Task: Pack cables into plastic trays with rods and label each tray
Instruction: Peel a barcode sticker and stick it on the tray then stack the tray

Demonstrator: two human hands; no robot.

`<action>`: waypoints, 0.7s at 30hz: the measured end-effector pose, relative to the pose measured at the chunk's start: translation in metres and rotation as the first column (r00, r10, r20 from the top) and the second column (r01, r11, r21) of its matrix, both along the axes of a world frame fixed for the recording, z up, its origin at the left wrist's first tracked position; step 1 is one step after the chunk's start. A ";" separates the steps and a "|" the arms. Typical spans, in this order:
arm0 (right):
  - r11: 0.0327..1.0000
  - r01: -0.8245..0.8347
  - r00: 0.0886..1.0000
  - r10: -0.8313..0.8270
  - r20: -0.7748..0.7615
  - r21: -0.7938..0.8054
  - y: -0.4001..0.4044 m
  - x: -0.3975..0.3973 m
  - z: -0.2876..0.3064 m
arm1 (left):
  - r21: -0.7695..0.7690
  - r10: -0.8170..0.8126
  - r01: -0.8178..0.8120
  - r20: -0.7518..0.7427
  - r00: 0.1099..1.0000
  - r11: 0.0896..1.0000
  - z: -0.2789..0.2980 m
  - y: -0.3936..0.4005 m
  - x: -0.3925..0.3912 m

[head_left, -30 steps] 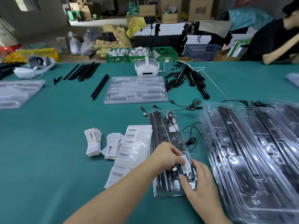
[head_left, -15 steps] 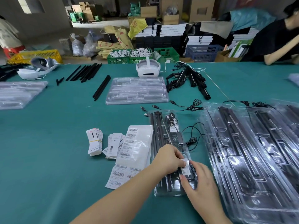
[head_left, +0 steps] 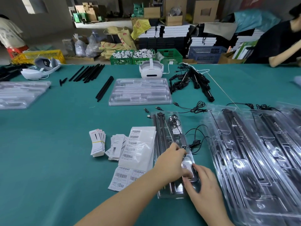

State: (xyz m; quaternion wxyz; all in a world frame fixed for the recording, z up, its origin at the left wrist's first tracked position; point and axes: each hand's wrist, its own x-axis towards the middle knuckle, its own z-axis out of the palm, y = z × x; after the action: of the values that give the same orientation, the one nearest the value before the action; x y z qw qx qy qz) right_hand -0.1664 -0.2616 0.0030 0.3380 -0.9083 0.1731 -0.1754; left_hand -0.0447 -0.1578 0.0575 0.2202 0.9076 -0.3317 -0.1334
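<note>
A narrow clear plastic tray [head_left: 164, 132] lies lengthwise in front of me, with black rods [head_left: 160, 136] and a coiled black cable [head_left: 174, 121] in it. A small white barcode label [head_left: 187, 166] lies on the tray's near right part. My left hand [head_left: 171, 162] reaches across the tray and pinches the label's left edge. My right hand [head_left: 203, 183] rests on the tray's near right corner; its thumb presses the label's near end and its forefinger lies along the tray's edge. The near end of the tray is partly hidden under both hands.
Sheets of barcode labels [head_left: 138, 144] and two stacks of cards [head_left: 97, 144] lie left of the tray. Large filled trays [head_left: 252, 152] crowd the right. Beyond are empty trays [head_left: 140, 92], loose rods [head_left: 104, 88], loose cables [head_left: 197, 106], a headset [head_left: 151, 70] and a person [head_left: 280, 43].
The label, held up above the tray a second ago, now lies down on it. My right thumb has come onto its near end.
</note>
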 end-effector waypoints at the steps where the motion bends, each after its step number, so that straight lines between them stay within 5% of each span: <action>1: 1.000 0.003 1.000 -0.003 -0.001 0.001 0.000 0.000 0.000 | 0.007 -0.009 0.010 -0.002 1.000 1.000 0.000 0.000 0.001; 15: 0.995 0.094 0.988 -0.095 -0.119 -0.013 0.006 0.000 0.009 | -0.159 0.169 -0.179 -0.075 0.983 0.971 -0.013 -0.003 0.025; 21: 0.922 0.205 0.969 -0.145 -0.199 0.328 0.000 0.013 0.027 | -0.166 0.177 -0.186 -0.063 0.982 0.968 -0.012 -0.001 0.015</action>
State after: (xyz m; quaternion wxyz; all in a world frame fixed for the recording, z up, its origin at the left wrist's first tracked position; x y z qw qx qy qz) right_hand -0.1533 -0.2614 0.0298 0.4592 -0.8272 0.3103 -0.0930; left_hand -0.0294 -0.1589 0.0454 0.3166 0.9084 -0.2521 -0.1054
